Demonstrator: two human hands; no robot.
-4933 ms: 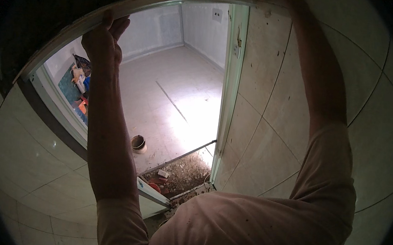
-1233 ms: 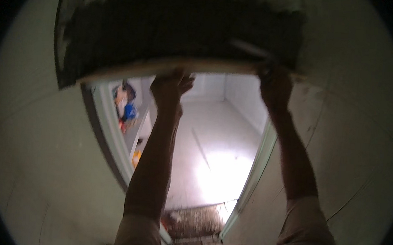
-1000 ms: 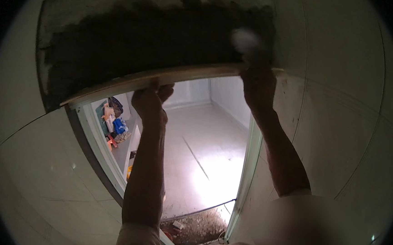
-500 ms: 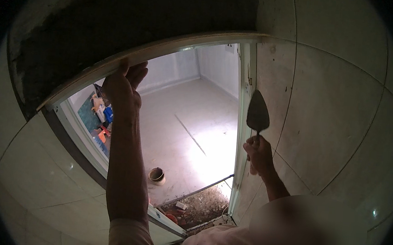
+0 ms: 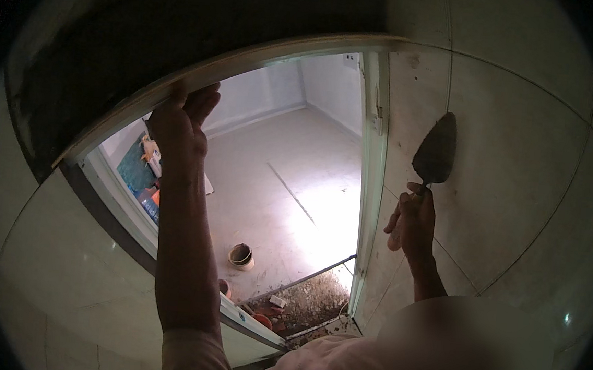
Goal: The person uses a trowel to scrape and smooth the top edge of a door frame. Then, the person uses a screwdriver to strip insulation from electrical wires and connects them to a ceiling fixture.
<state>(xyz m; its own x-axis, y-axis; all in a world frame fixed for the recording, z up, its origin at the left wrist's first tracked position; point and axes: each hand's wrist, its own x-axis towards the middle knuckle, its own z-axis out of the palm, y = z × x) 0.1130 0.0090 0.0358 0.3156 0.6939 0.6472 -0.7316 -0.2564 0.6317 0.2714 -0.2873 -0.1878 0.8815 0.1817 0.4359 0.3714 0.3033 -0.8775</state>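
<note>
My left hand [image 5: 179,123] is raised to the underside of a wooden strip [image 5: 272,46] spanning the doorway top, its fingers apart and touching it. Above the strip is a dark band of rough mortar or render [image 5: 233,9]. At the right, my right hand [image 5: 415,224] is closed on the handle of a pointed trowel [image 5: 436,148], whose grey blade points upward in front of pale wall tiles [image 5: 509,186]. That hand is just right of the pale green door jamb [image 5: 370,169].
Through the doorway lie a pale floor [image 5: 255,182], a small bucket [image 5: 240,257] and piled items [image 5: 143,171] at the left. The threshold [image 5: 309,299] holds rubble, a small white block and an orange object. Tiled wall [image 5: 72,252] flanks the left.
My right hand and trowel have come down from the dark band above the door to beside the right jamb, shifting slightly rightward since a moment ago. My left hand stays at the strip.
</note>
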